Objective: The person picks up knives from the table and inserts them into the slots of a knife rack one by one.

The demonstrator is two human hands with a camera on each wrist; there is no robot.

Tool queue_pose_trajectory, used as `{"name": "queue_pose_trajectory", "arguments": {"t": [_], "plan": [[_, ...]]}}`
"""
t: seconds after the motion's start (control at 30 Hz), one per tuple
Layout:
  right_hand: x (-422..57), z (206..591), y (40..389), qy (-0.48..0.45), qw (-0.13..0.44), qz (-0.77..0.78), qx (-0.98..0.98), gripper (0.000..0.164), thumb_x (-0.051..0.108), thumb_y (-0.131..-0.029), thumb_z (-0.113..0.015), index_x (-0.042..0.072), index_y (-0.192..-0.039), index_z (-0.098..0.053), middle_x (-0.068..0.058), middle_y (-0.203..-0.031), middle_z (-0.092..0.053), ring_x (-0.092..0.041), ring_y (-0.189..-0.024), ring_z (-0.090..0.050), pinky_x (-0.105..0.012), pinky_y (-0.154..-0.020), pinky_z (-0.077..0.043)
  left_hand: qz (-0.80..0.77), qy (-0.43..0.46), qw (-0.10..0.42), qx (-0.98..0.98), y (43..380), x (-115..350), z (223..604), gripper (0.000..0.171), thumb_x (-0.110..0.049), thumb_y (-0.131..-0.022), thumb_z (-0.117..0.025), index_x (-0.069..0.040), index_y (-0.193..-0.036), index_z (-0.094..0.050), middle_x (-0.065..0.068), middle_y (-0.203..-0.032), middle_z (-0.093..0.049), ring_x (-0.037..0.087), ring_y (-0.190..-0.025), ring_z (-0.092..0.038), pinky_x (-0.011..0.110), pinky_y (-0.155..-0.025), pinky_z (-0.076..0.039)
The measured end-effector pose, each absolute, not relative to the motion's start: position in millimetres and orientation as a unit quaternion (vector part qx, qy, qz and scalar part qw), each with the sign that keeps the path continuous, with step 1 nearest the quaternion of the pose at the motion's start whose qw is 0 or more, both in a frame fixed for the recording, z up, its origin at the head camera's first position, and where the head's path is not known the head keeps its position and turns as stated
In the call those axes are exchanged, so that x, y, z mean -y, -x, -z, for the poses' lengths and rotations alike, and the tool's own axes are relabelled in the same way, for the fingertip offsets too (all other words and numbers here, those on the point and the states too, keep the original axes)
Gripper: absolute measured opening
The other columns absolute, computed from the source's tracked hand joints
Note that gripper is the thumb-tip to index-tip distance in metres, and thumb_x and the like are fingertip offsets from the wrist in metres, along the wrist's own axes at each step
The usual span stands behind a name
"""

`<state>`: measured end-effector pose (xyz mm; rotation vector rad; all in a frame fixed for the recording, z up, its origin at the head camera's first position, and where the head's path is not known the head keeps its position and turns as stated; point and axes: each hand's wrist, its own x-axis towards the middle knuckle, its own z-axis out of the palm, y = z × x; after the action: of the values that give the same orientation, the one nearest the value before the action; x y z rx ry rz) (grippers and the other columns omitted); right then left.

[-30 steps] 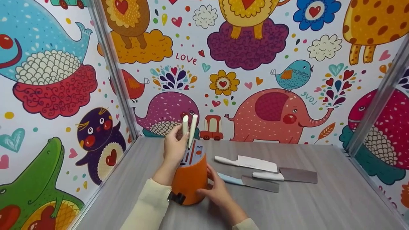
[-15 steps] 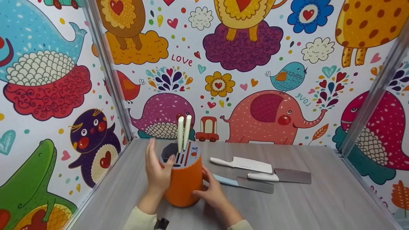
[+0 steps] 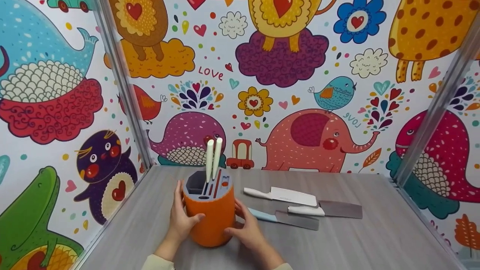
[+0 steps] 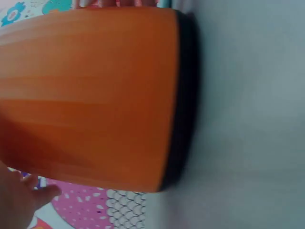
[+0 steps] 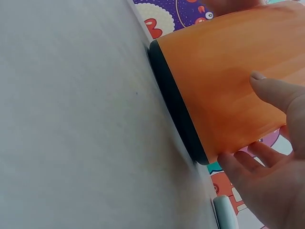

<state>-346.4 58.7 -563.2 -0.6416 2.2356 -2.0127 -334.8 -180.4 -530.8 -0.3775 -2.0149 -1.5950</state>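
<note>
Two hands, left hand [image 3: 180,223] and right hand [image 3: 248,229], clasp opposite sides of the orange knife block [image 3: 210,221], upright on the table [image 3: 337,243]; careless tilting could spill its white-handled knives [image 3: 209,163], and rightward pushing could knock the blue-handled knife [image 3: 296,220].

Booth [image 3: 240,112] — cartoon-printed walls [image 3: 210,56], metal posts [image 3: 123,80]

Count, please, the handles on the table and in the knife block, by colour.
White cleaver handles on the table: 2
White handles standing in the knife block: 2
Light blue cleaver handle: 1
Total: 5
</note>
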Motion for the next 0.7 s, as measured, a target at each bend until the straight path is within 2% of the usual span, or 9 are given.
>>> {"name": "queue_pose_trajectory", "arguments": {"t": [0.1, 0.3, 0.37, 0.47, 0.53, 0.63, 0.7], "plan": [[-57, 564, 344, 0.202, 0.038, 0.657, -0.725, 0.091, 0.027, -0.079, -0.084, 0.025, -0.153, -0.033, -0.010, -0.153, -0.043, -0.034, -0.138, -0.044, -0.050, -0.108, -0.046, 0.607, 0.145, 0.249, 0.741, 335, 182, 538, 0.122, -0.019, -0.067, -0.090, -0.024, -0.159, -0.011, 0.003, -0.159, -0.035, 0.020, -0.137, -0.044, 0.014, -0.111, -0.033], [-53, 567, 340, 0.187, 0.053, 0.656, -0.729, 0.090, 0.028, -0.078, -0.085, 0.028, -0.152, -0.034, -0.010, -0.153, -0.042, -0.034, -0.138, -0.044, -0.050, -0.109, -0.046, 0.608, 0.119, 0.238, 0.748, 333, 180, 543, 0.116, -0.016, -0.068, -0.091, -0.031, -0.157, -0.017, -0.003, -0.152, -0.044, 0.013, -0.129, -0.050, 0.013, -0.108, -0.038], [-54, 566, 339, 0.175, 0.062, 0.661, -0.727, 0.089, 0.030, -0.078, -0.085, 0.030, -0.151, -0.035, -0.009, -0.153, -0.042, -0.033, -0.138, -0.044, -0.050, -0.110, -0.045, 0.610, 0.121, 0.237, 0.746, 327, 176, 534, 0.114, -0.014, -0.067, -0.091, -0.024, -0.157, -0.020, 0.003, -0.150, -0.047, 0.018, -0.127, -0.053, 0.014, -0.106, -0.040], [-59, 556, 339, 0.165, 0.064, 0.673, -0.718, 0.084, 0.027, -0.079, -0.084, 0.029, -0.150, -0.038, -0.009, -0.153, -0.043, -0.034, -0.139, -0.043, -0.053, -0.112, -0.041, 0.609, 0.124, 0.239, 0.746, 320, 172, 520, 0.111, -0.011, -0.065, -0.091, -0.013, -0.154, -0.026, 0.010, -0.146, -0.051, 0.019, -0.123, -0.056, 0.015, -0.103, -0.044], [-67, 546, 342, 0.173, 0.045, 0.667, -0.723, 0.078, 0.021, -0.082, -0.082, 0.025, -0.148, -0.041, -0.011, -0.151, -0.044, -0.035, -0.138, -0.044, -0.055, -0.112, -0.041, 0.613, 0.122, 0.238, 0.744, 320, 169, 515, 0.108, -0.009, -0.064, -0.091, -0.007, -0.152, -0.028, 0.013, -0.144, -0.053, 0.018, -0.121, -0.057, 0.016, -0.102, -0.045], [-85, 533, 347, 0.202, -0.009, 0.631, -0.749, 0.066, 0.012, -0.084, -0.077, 0.016, -0.143, -0.048, -0.015, -0.146, -0.050, -0.039, -0.133, -0.048, -0.060, -0.109, -0.041, 0.615, 0.114, 0.237, 0.743, 331, 171, 525, 0.107, -0.010, -0.064, -0.092, -0.013, -0.152, -0.030, 0.008, -0.143, -0.053, 0.008, -0.119, -0.055, 0.017, -0.103, -0.045], [-98, 528, 351, 0.206, -0.044, 0.590, -0.780, 0.057, 0.012, -0.085, -0.076, 0.014, -0.137, -0.053, -0.015, -0.141, -0.055, -0.039, -0.130, -0.051, -0.060, -0.108, -0.042, 0.616, 0.107, 0.232, 0.745, 336, 175, 531, 0.107, -0.012, -0.064, -0.092, -0.018, -0.151, -0.030, 0.004, -0.144, -0.053, 0.007, -0.120, -0.055, 0.017, -0.103, -0.045]]}}
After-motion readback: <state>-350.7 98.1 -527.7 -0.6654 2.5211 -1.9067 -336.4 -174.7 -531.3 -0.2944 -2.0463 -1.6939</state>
